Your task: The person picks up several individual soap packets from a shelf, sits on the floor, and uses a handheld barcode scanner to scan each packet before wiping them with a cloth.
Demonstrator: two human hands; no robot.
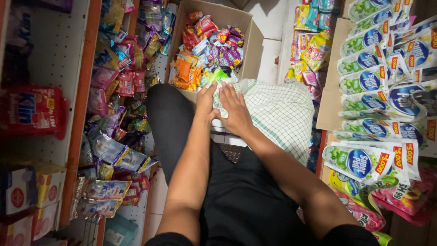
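A shelf (79,105) at far left is carrying red packs (34,109) and hanging sachets (114,150), while beside it, at centre, a cardboard box (250,41) is holding mixed snack packets (209,50). The left hand (206,101) and the right hand (234,109) are lying side by side at the box's near rim, fingers open and flat, pressing on a checked cloth (282,114) that is draping over the person's lap just beside the box. At far right, green-and-white pouches (368,82) are hanging in overlapping rows.
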